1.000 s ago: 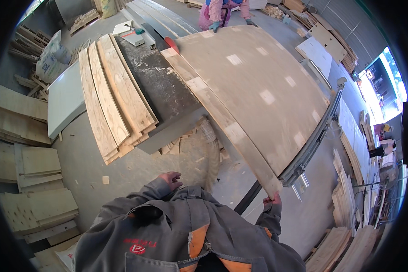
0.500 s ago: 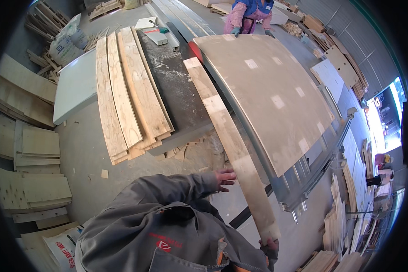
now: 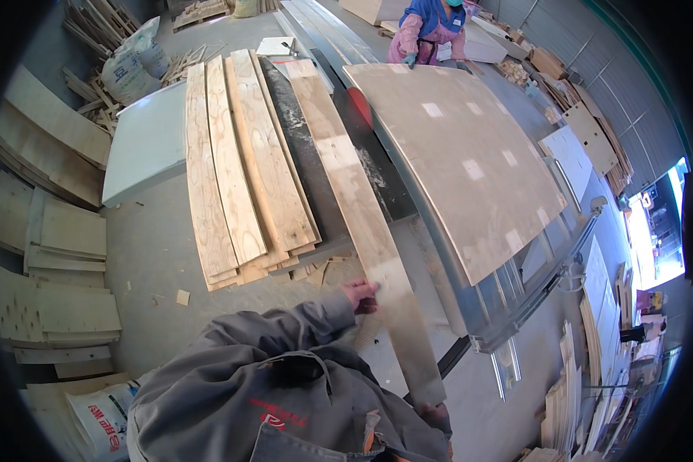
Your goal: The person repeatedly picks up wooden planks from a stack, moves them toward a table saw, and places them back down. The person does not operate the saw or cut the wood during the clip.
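Note:
A long, narrow wooden plank (image 3: 362, 196) slants across the dark tabletop, its near end reaching my body. My left hand (image 3: 360, 296) pinches its left edge, thumb on top. At the near end my right hand (image 3: 436, 418) is closed round the plank's tip, partly in shadow. Left of this plank lies a stack of similar wooden boards (image 3: 246, 154). To its right, past a red guard (image 3: 359, 108), a large brown panel (image 3: 454, 162) with pale square patches rests on the metal machine table.
A co-worker (image 3: 433, 35) in blue and pink stands at the panel's far edge. Metal rails (image 3: 547, 296) run along the machine's right side. A pale board stack (image 3: 142, 146) stands at left. Wood scraps (image 3: 183, 297) lie on the floor.
The plank has shifted left, away from the red guard and over the dark tabletop. My left hand's spread fingers have closed on its edge. My right hand moved left with the near end.

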Demonstrator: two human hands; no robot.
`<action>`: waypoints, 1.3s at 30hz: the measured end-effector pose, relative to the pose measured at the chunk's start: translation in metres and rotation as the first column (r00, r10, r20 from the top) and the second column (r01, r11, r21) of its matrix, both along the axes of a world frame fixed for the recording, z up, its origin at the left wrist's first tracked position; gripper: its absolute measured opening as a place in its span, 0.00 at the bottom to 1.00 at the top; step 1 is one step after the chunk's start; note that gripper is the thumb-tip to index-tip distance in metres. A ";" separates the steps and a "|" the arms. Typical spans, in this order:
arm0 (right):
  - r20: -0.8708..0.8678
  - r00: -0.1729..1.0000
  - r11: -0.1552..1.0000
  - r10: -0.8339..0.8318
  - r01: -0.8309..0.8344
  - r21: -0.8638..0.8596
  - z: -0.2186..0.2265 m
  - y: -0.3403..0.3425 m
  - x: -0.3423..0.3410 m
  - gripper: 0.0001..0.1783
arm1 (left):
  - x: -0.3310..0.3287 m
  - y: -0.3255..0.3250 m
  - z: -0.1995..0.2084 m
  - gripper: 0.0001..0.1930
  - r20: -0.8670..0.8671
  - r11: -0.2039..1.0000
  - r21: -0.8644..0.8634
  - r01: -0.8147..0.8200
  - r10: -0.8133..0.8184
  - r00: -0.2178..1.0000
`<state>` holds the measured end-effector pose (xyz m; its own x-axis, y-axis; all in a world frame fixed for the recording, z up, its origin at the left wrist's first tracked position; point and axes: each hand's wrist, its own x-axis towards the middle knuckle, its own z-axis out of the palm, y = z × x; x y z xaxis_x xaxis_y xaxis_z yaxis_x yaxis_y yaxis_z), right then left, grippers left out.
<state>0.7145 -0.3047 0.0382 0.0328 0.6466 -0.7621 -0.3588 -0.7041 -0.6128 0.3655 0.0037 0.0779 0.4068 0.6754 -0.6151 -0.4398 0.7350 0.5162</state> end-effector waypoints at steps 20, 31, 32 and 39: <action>-0.315 0.847 0.887 0.428 -0.327 0.326 0.079 0.369 -0.371 0.14 | -0.302 -0.057 -0.044 0.15 -0.310 0.813 0.234 -0.533 0.582 0.752; 0.197 0.788 0.775 0.583 -0.612 0.157 0.066 0.351 -0.329 0.18 | -0.249 -0.063 -0.040 0.14 -0.525 0.896 0.271 -0.351 0.443 0.727; 0.174 0.809 0.795 0.562 -0.586 0.156 0.063 0.344 -0.311 0.16 | -0.239 -0.055 -0.034 0.14 -0.529 0.906 0.283 -0.316 0.422 0.736; 0.187 0.970 0.988 0.152 -0.149 -0.033 -0.009 0.218 -0.157 0.15 | -0.162 -0.037 -0.034 0.13 -0.535 0.932 0.362 0.012 0.198 0.821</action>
